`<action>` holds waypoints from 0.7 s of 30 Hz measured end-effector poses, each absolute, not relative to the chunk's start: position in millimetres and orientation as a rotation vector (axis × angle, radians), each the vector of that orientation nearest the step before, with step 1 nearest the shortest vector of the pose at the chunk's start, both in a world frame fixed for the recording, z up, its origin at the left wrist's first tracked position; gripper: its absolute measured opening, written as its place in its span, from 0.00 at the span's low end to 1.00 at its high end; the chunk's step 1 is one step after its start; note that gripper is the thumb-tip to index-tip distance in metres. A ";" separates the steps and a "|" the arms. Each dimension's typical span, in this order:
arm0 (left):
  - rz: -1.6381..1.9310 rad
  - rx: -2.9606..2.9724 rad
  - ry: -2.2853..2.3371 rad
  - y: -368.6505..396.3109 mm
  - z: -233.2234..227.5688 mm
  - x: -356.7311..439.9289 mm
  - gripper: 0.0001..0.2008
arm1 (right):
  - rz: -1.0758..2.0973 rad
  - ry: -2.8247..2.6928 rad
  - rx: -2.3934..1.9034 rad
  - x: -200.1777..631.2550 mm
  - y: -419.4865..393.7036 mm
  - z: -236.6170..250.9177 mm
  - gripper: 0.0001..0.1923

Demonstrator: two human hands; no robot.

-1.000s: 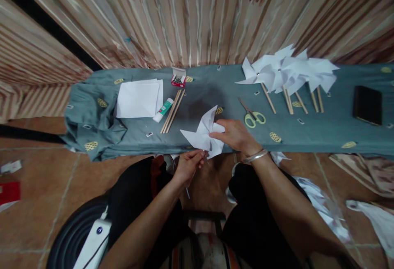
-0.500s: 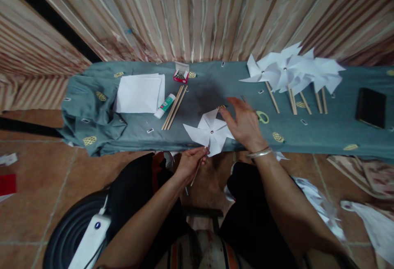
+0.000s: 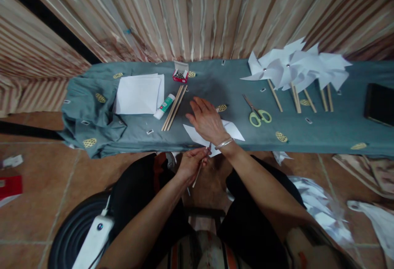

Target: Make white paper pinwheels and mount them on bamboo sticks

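Observation:
A white paper pinwheel (image 3: 233, 130) lies at the near edge of the bench, covered by a grey-blue cloth (image 3: 203, 81). My left hand (image 3: 190, 163) pinches its thin wooden stick (image 3: 197, 174) just below the bench edge. My right hand (image 3: 207, 120) hovers flat over the pinwheel's middle with its fingers spread, pointing left, and hides the centre of the pinwheel. A silver bangle sits on that wrist.
Left on the bench lie white paper sheets (image 3: 139, 94), a glue stick (image 3: 164, 106), several wooden sticks (image 3: 173, 107) and a small red box of pins (image 3: 180, 74). Green-handled scissors (image 3: 257, 113), several finished pinwheels (image 3: 295, 70) and a black case (image 3: 379, 104) lie to the right. Paper scraps (image 3: 320, 211) litter the floor.
My right hand swung from the scissors side leftwards across the pinwheel and now covers its centre. My left hand stays on the stick.

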State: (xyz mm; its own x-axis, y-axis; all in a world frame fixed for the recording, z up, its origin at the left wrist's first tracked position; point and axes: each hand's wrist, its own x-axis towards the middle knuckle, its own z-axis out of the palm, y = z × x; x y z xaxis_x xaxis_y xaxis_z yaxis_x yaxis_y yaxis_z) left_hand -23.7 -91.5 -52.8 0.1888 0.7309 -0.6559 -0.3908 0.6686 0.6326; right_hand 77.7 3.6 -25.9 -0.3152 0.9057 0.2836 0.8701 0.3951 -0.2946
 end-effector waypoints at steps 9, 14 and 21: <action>0.809 0.298 1.077 -92.6 -51.2 -23.0 0.21 | 0.301 -2.250 -1.513 72.3 10.0 -36.4 0.25; 0.779 0.277 1.076 -92.3 -49.2 -23.4 0.17 | 0.319 -2.252 -1.516 71.9 10.4 -40.6 0.26; 0.769 0.238 1.038 -93.3 -45.8 -24.3 0.14 | 0.310 -2.199 -1.465 71.3 14.8 -50.5 0.28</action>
